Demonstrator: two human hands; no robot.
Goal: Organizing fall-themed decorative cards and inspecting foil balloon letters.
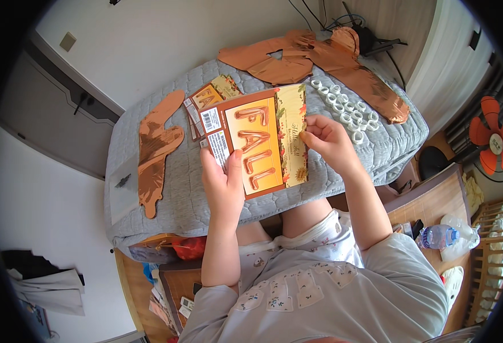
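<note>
Pinching the packet (266, 150) at its right edge between thumb and forefinger of the right hand (332, 143), tips closed together on it, other fingers curled. Gripping its lower left with the left hand (223, 178), thumb laid over the printed face, remaining fingers bent behind and mostly hidden. Held up so between both hands, above the bed (401, 142).

Facing up toward the wearer, printed side out, top edge slanting farther away toward the right fingers. Hard to tell a long axis, looking about as wide as deep; lettered in a row running from the far edge down to the near one, between the hands. Banded in leafy cream under the right fingertips, labelled in white beside the left thumb and partly covered by it.

Just beyond the left fingers, lying on the bed and partly blocked by the held one: other packets (228, 86). Farther out to their left, the left foil (159, 137), stretched lengthwise from far to near; past it, a clear bag (124, 191). Just beyond the right fingers, loosely clustered, white rings (352, 116); past those, the right foil (371, 86). Straight beyond both hands, the far foil (271, 64). Well apart to the right, an orange fan (493, 138) and a bottle (437, 236).
</note>
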